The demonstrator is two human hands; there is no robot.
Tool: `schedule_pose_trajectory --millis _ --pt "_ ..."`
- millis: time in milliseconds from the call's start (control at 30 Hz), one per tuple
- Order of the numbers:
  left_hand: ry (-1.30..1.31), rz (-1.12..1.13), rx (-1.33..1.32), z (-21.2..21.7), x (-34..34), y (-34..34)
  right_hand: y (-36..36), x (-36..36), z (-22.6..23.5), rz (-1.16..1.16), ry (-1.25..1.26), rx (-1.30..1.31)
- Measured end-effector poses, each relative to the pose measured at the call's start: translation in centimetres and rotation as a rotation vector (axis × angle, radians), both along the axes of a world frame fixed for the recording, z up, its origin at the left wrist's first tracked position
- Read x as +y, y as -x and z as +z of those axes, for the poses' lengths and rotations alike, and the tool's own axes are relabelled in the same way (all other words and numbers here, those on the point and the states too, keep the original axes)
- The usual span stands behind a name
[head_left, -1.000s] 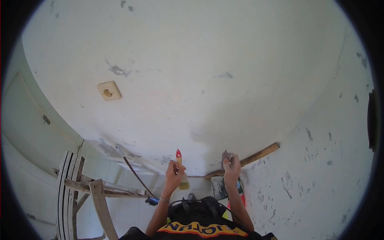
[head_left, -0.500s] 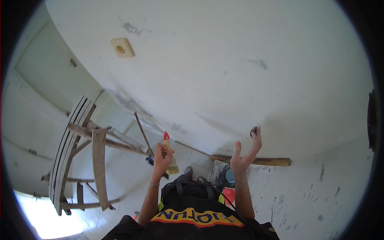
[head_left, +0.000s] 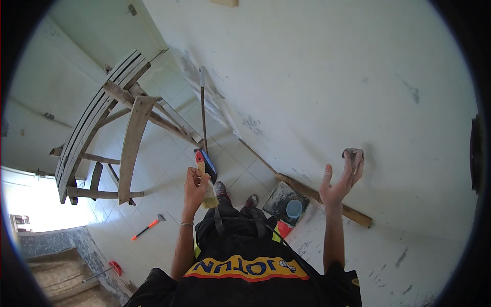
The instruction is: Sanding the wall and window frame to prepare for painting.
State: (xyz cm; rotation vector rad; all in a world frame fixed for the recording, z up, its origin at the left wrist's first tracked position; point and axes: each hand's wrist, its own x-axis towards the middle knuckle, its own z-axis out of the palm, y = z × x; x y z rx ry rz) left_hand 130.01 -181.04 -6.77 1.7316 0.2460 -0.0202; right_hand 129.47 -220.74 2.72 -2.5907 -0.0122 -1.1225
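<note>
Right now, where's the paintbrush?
In the head view, the paintbrush is left of centre, in the left hand, its red-tipped handle appearing beside the blue broom head.

The view comes from the left one of two wide fisheye cameras worn side by side on the person's head, upright and tipped steeply downward. It looks over the black shirt with a yellow-and-red chest panel to the pale tiled floor, taking in the grey-scuffed white wall ahead. The left hand and right hand sit nearer than the floor. Straight edges, as on the weathered slatted wooden frame, bow toward the dark rim.
</note>
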Motion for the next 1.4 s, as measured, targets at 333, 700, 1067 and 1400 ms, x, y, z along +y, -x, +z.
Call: schedule_pose_trajectory --millis 333,700,1067,1400 --pt "0.090 0.030 0.038 0.2 5.4 -0.1 -3.3 3.9 2.6 -0.024 0.172 0.010" --pt "0.171 0.042 0.002 -3.4 16.9 -3.2 -6.7 14.0 3.4 -0.053 0.263 0.128" --pt "0.096 -0.025 0.121 -7.7 19.2 -8.4 -12.1 14.9 0.6 -0.081 0.342 0.215" --pt "0.140 -0.041 0.204 -10.6 12.8 -8.4 -16.7 13.1 0.8 -0.075 0.430 0.127"
